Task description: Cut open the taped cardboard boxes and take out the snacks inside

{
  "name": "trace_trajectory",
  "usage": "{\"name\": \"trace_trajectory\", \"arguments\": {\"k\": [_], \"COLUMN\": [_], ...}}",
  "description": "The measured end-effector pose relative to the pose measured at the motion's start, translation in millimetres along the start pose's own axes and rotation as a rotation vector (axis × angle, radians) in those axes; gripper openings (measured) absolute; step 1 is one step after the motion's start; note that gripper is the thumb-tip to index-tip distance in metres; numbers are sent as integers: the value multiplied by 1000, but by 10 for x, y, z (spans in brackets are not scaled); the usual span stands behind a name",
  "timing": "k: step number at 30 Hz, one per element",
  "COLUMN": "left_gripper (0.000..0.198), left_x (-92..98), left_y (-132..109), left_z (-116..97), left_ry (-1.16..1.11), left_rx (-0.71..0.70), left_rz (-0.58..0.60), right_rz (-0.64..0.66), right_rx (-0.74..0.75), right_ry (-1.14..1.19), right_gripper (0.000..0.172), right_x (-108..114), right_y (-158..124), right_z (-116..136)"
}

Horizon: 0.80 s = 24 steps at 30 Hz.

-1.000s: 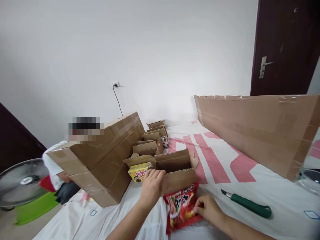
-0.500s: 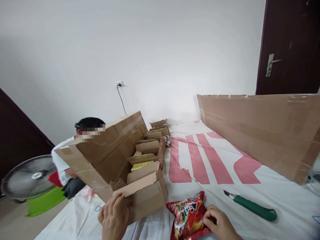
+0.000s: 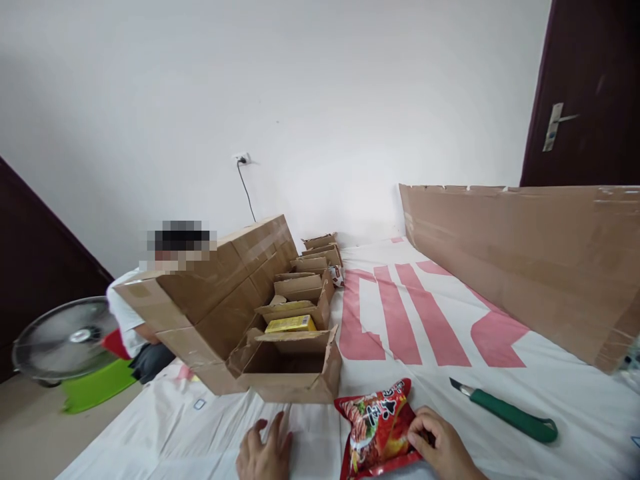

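My right hand pinches the right edge of a red noodle packet, which lies on the white and pink cloth. To the left, my left hand rests on the cloth with fingers apart and holds nothing. Just beyond it stands the nearest open cardboard box, whose visible inside is bare. Behind that box a yellow packet sits in the following compartment of the row. A green cutter with its blade out lies to the right of my right hand.
A tall cardboard panel runs along the left of the boxes, and another stands at the right. Beyond the left panel a person in a white sleeve sits near a fan. A small packet is beside the far boxes.
My left hand has let go of the nearest box and moved down and right onto the cloth. That box now sits level and its opening shows. My right hand stays at the red packet.
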<state>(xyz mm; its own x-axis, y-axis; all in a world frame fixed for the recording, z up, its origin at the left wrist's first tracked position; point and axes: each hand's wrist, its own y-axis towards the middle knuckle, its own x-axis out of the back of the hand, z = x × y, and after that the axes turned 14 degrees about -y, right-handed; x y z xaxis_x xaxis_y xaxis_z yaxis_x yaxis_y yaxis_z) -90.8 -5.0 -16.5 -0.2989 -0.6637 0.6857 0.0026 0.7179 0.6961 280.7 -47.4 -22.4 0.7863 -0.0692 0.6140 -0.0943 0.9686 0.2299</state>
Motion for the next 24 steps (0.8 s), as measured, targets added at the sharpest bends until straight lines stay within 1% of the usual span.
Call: {"name": "trace_trajectory", "arguments": {"k": [2, 4, 6, 7, 9, 10, 11, 12, 14, 16, 17, 20, 22, 24], "left_gripper": [30, 29, 25, 23, 27, 33, 39, 42, 43, 40, 40, 44, 46, 42], "left_x": [-8, -33, -79, -110, -182, -223, -266, -309, -391, -453, -472, -480, -455, -424], "left_y": [91, 174, 230, 249, 284, 305, 333, 367, 450, 535, 568, 592, 532, 426], "left_z": [28, -15, -122, -193, -347, -420, -481, -528, -564, -532, -500, -409, -397, -442], "left_ry": [-77, -142, -160, -167, -185, -201, -219, -244, -301, -355, -378, -436, -487, -530], "left_rx": [-32, -86, -174, -245, -380, -420, -425, -382, -224, -83, -40, 20, 69, 114], "left_rz": [76, 80, 60, 69, 134, 183, 236, 280, 322, 326, 323, 330, 352, 380], "right_rz": [-3, -4, -4, -8, -15, -18, -18, -17, -14, -18, -19, -17, -17, -16], "right_rx": [4, 16, 30, 33, 39, 42, 45, 50, 61, 71, 76, 84, 82, 78], "right_ry": [-9, -21, -29, -32, -39, -43, -48, -52, -55, -60, -64, -74, -76, -77], "right_gripper": [28, 28, 28, 28, 27, 27, 26, 26, 25, 25, 25, 25, 25, 25], "right_x": [-1, -4, -10, -13, -20, -22, -24, -26, -28, -30, -31, -33, -32, -29], "right_y": [1, 6, 10, 11, 5, 0, -6, -12, -21, -23, -23, -22, -24, -26], "right_z": [-4, -7, -10, -11, -15, -17, -20, -24, -33, -42, -45, -46, -38, -25]}}
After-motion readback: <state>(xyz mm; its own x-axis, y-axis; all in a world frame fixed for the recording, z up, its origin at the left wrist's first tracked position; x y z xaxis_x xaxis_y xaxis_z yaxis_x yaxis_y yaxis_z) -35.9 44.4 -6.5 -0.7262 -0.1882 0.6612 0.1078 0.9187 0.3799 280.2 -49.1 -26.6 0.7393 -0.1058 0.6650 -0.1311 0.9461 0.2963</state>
